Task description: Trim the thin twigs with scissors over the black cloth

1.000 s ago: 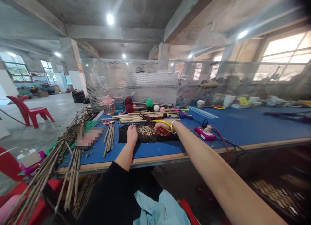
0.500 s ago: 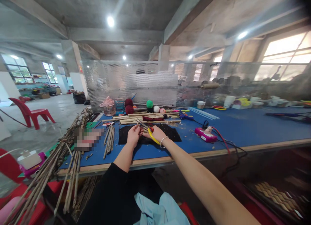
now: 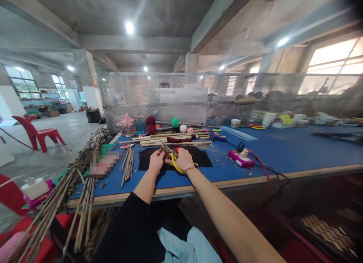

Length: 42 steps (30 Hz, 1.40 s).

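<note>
Yellow-handled scissors are in my right hand, their metal blades pointing up and left over a black mat. Close beside the blades, my left hand is closed, its fingertips pinched on something too small to make out. Small brown bits show between the hands. Behind the mat lie several peeled sticks and a dark red piece. Shorter sticks rest left of the mat.
A bundle of long twigs hangs over the table's left edge. Yarn balls and a pink-topped jar stand at the back. To the right are a blue glue gun and a magenta power strip with cables.
The scissors have turned a little, with their blades more upright and the yellow handle lower. My right hand has shifted slightly left. My left hand has hardly moved.
</note>
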Each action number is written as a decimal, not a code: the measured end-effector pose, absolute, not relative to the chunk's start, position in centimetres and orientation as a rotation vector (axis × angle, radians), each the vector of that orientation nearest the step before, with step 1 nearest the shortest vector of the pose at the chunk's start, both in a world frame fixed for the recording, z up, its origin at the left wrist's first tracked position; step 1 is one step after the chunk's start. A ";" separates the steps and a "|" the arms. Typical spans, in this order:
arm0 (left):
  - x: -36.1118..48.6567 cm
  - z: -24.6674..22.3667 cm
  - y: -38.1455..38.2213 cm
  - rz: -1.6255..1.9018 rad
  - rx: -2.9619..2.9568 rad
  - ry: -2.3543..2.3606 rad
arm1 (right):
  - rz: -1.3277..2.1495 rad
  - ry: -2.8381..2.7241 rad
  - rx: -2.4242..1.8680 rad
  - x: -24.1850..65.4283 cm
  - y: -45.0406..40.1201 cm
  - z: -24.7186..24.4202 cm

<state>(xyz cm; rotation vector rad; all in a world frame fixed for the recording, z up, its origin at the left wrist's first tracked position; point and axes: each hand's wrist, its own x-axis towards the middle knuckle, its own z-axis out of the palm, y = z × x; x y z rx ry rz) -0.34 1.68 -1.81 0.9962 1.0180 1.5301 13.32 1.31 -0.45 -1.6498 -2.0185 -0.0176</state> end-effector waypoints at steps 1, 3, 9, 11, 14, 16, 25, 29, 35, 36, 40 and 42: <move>-0.3 -1.8 1.7 1.529 1.028 1.021 | -0.024 -2.029 -1.637 13.4 1.2 -0.4; -0.3 -1.8 1.6 1.526 1.098 1.033 | -0.037 -2.036 -1.609 13.4 1.0 -0.4; -0.4 -2.0 1.6 1.515 1.216 1.036 | -0.095 -2.011 -1.547 13.6 0.7 -0.7; -0.4 -2.2 1.7 1.517 1.228 1.042 | -0.133 -2.002 -1.537 13.6 0.7 -0.7; -0.5 -2.4 1.9 1.524 1.248 1.081 | -0.185 -2.006 -1.539 13.5 0.6 -0.6; -0.5 -2.5 2.0 1.539 1.279 1.104 | -0.191 -2.024 -1.555 13.5 0.6 -0.4; 0.2 -2.2 1.8 1.562 1.154 0.955 | -0.147 -2.020 -1.547 13.5 0.7 -0.5; 0.3 -2.0 1.7 1.575 1.134 0.883 | -0.127 -2.005 -1.547 13.6 0.8 -0.7; 0.4 -1.7 1.3 1.575 1.191 0.908 | -0.157 -2.008 -1.522 13.7 1.0 -0.8; 0.4 -1.7 1.2 1.571 1.197 0.904 | -0.168 -2.007 -1.516 13.7 1.0 -0.8; 0.5 -1.8 1.3 1.543 1.190 0.834 | -0.183 -2.021 -1.519 13.7 1.0 -0.7; 0.6 -2.0 1.5 1.530 1.170 0.806 | -0.151 -2.046 -1.529 13.7 1.0 -0.6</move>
